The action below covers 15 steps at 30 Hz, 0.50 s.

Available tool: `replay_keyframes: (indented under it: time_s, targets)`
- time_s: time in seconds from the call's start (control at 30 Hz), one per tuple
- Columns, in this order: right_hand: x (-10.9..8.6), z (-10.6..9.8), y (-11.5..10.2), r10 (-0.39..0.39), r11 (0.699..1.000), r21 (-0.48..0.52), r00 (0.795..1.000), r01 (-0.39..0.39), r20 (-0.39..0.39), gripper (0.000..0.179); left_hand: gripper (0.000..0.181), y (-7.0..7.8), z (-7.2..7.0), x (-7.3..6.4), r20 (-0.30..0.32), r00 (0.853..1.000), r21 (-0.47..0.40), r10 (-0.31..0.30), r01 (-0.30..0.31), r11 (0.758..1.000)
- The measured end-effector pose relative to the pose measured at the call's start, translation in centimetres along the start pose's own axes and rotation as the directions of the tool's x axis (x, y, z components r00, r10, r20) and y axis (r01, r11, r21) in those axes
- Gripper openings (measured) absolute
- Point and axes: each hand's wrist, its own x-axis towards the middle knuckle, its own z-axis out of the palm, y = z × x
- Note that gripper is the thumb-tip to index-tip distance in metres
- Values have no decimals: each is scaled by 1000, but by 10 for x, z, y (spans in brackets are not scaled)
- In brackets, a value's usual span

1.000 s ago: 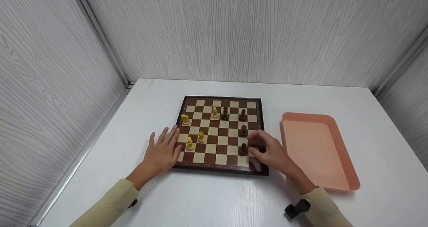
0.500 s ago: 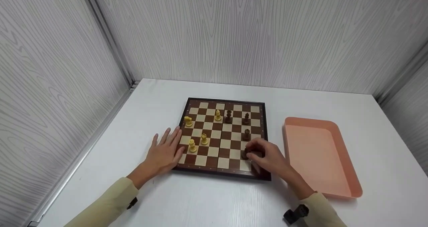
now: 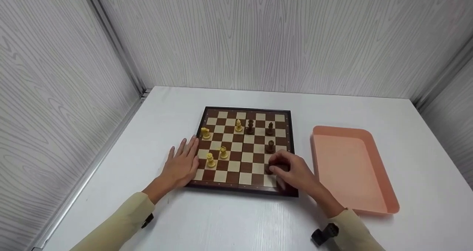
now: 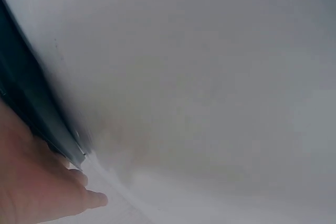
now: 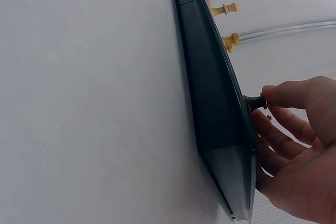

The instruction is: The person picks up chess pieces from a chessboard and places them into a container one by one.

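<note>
My right hand (image 3: 293, 171) pinches a dark brown chess piece (image 5: 254, 102) between thumb and fingers, on a near-right square of the chessboard (image 3: 236, 177). The fingers hide its top in the head view. My left hand (image 3: 181, 166) lies with fingers extended along the board's left edge. Close to it stand two yellow pieces (image 3: 210, 160) and, farther back, a yellow knight (image 3: 206, 133). Another yellow piece (image 3: 238, 125) stands upright near a tall dark piece (image 3: 250, 126). Two more dark pieces (image 3: 271, 146) are upright beyond my right hand.
A shallow pink tray (image 3: 384, 184) sits on the white table (image 3: 221, 221) to the right of the board. Pale wood-grain panels (image 3: 258, 40) rise behind and at both sides. A black wrist device (image 3: 325, 234) is at the right sleeve.
My right hand has moved slightly left and closed its fingers on the near dark chess piece. The left hand stays at the board's edge. The whole view shifts a little.
</note>
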Motion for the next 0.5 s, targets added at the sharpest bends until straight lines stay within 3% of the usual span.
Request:
replay_keyframes:
  time_s: [0.27, 0.5]
  targets:
    - [0, 2, 0, 13, 999, -32, 1000, -14, -19, 20, 61, 1, 3, -1, -33, 999, -5, 6, -6, 1000]
    - [0, 3, 0, 29, 1000, 1, 999, -29, -26, 16, 60, 0, 5, -1, -44, 999, 7, 2, -2, 1000]
